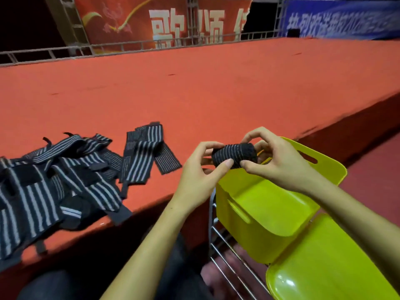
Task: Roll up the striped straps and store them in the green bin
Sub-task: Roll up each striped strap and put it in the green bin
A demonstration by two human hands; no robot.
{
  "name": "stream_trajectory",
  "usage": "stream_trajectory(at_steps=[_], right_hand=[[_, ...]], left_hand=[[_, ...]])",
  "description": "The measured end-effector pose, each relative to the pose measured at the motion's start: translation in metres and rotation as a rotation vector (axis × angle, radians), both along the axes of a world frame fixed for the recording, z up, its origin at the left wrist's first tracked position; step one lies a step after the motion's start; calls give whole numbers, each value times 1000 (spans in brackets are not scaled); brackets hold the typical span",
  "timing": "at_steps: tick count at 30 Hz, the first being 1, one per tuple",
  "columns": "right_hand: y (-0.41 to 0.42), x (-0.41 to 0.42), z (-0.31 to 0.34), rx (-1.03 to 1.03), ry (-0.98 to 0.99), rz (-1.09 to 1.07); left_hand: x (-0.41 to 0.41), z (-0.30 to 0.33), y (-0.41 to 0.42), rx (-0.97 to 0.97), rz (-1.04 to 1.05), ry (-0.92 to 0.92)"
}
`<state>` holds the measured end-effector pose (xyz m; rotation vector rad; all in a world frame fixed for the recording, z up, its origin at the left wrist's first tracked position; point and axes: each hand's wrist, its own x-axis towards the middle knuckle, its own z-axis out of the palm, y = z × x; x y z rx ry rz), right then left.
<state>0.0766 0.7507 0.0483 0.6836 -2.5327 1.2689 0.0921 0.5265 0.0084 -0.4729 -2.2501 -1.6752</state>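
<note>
Centrally, a rolled strap [234,155] is pinched at its ends by the left hand [200,176] and right hand [279,161], above the green bin [255,215] at lower right. Loose straps [65,176] are heaped on the red surface [194,94] at left.

A red banner [164,20] (white lettering) hangs behind the metal railing [129,45].

red banner [164,20] reading 歌颂, blue banner [344,18] blurred

An event venue: red-carpeted stage [216,83], banners [164,20], truss railing [129,45].
</note>
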Motion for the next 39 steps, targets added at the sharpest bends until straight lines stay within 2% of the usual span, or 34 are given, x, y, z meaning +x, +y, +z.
stream_trajectory(at_steps=[5,11,17,20,24,39], right_hand=[[47,-17,-21,135,-35,-124],[96,-51,-38,462,-125,-329],[96,-108,-76,882,-165,-381],[86,-129,-94,1005,-198,-353],[79,-144,-106,1081,-263,-348],[76,-149,-122,1076,-426,-393]], left_hand=[[-20,-21,28,-164,0,-5],[-37,-27,40,-288,8,36],[-44,-29,37,-291,0,55],[-43,-30,26,-276,18,63],[-43,-32,10,-246,34,54],[-44,-42,-10,-180,42,1]])
